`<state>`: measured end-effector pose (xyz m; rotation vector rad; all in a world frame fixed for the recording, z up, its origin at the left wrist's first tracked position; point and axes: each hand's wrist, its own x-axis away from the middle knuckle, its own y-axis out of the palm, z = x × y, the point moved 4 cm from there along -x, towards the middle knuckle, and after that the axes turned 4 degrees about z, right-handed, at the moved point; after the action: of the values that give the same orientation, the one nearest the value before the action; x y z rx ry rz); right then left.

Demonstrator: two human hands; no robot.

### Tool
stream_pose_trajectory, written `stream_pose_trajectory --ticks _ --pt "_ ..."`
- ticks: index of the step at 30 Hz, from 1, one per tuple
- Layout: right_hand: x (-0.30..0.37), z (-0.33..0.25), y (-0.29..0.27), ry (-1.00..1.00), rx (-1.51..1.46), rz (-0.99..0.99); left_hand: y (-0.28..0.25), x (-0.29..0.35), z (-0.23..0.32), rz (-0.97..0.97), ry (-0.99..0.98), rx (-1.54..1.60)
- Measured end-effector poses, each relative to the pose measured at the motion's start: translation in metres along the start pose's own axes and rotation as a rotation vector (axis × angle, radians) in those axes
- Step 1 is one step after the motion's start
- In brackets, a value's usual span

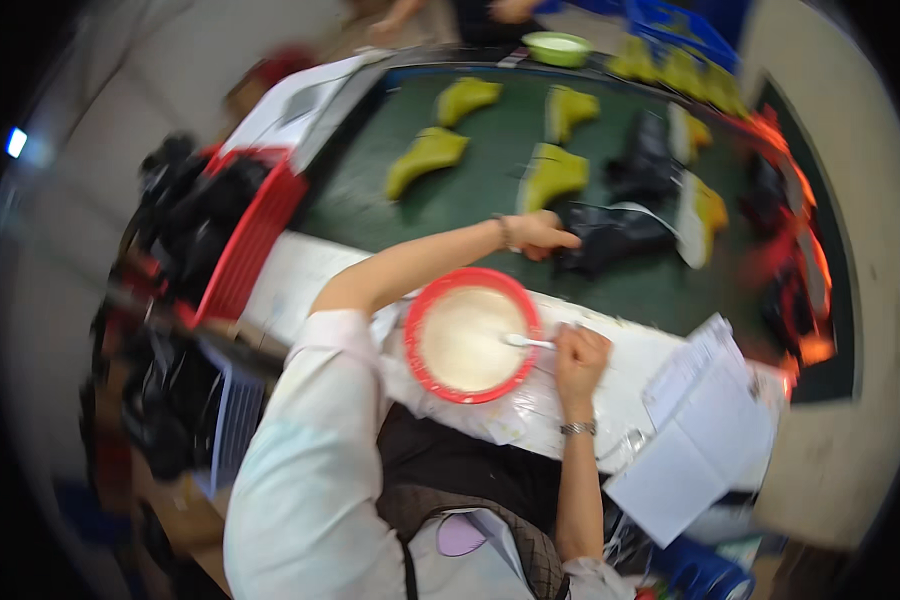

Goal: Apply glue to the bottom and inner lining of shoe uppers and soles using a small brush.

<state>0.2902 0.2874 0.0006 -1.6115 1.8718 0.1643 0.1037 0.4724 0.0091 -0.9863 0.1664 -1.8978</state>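
Observation:
My right hand (pixel 580 360) is closed round the handle of a white brush (pixel 526 342). The brush head rests over the pale, creamy liquid (pixel 468 338) inside a red bowl (pixel 417 365) on the white worktop before me. Stretched across beyond the bowl, my left hand (pixel 542 235) has its fingers closed at the near left end of a black boot upper (pixel 615 238), which lies on its side on the green surface. Blur softens where the fingers meet it. Just behind lies a second black boot upper (pixel 645 148). Yellow shoe lasts (pixel 553 178) stand close beyond my left hand.
The green conveyor belt (pixel 355 205) carries more yellow foot shapes (pixel 428 157) and white soles (pixel 692 220). A red crate (pixel 260 235) of black items stands left. Papers (pixel 695 450) lie at right. A light green bowl (pixel 557 48) and another person's arm (pixel 398 18) show at the far side.

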Motion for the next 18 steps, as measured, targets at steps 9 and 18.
stream_pose_trajectory --ticks 9,18 --pt "0.004 0.001 0.004 0.152 0.040 -0.039 -0.103 0.227 -0.071 0.995 0.660 -0.663" --pt "0.009 0.007 0.008 0.370 -0.222 0.047 -0.318 0.394 -0.287 1.622 -0.329 -0.520"
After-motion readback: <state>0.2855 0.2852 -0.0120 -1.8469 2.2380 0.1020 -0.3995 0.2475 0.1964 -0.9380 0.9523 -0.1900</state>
